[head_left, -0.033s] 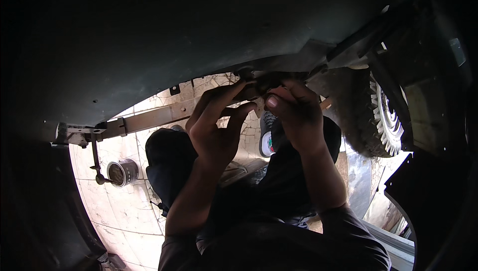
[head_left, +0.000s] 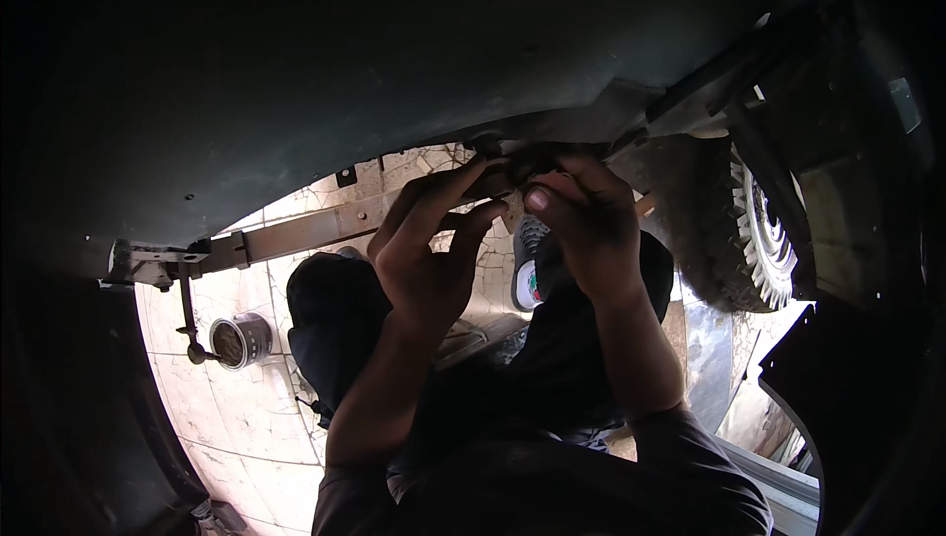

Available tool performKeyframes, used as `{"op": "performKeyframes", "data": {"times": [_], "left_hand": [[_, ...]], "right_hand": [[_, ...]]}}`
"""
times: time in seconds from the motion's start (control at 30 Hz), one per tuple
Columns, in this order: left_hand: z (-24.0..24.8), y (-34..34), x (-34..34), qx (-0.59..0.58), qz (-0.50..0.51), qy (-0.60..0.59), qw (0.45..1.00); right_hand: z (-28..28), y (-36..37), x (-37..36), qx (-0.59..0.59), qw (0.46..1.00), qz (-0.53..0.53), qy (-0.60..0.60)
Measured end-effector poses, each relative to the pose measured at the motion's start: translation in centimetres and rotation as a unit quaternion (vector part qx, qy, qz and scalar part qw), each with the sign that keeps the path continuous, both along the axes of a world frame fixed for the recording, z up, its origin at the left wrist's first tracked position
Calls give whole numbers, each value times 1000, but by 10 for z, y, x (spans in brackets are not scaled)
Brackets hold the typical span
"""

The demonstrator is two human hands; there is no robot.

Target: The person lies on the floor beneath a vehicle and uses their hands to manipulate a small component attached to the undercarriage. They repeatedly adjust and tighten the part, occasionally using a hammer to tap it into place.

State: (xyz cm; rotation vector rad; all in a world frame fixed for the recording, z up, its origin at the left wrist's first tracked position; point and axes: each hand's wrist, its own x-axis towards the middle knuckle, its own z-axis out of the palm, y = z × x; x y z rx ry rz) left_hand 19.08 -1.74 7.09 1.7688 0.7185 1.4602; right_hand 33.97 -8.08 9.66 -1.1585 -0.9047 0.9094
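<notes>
Both my hands are raised to the lower edge of a large dark panel (head_left: 394,93) that looks like vehicle bodywork. My left hand (head_left: 424,255) is curled, with its thumb and fingertips on either side of a small dark part (head_left: 500,179) under that edge. Beside it, my right hand (head_left: 596,226) is closed in a pinch, thumb bent against the fingers. A reddish patch (head_left: 560,183) shows between that thumb and the fingers; what it belongs to is unclear. Shadow and my own fingers hide most of what I grip.
A long flat metal bar (head_left: 296,234) with a clamp runs left below the panel. A rod with a ball end hangs near an open can (head_left: 254,337) on the cracked tile floor (head_left: 236,418). At right stands a tyre (head_left: 705,231) with a toothed light rim. My legs are bent beneath me.
</notes>
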Motion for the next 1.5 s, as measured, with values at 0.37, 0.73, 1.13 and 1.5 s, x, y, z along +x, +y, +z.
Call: {"op": "performKeyframes", "data": {"times": [0.37, 0.73, 1.13, 1.5], "left_hand": [[2, -2, 10, 5, 21, -41, 999], [-2, -1, 4, -193, -91, -132, 968], [5, 4, 6, -133, -66, -86, 985], [3, 6, 7, -82, -52, -90, 991]], "right_hand": [[-3, 11, 1, 45, 999, -16, 9], [-5, 11, -1, 36, 999, -18, -8], [-1, 18, 5, 29, 999, 22, 39], [-5, 10, -1, 54, 998, -22, 21]]}}
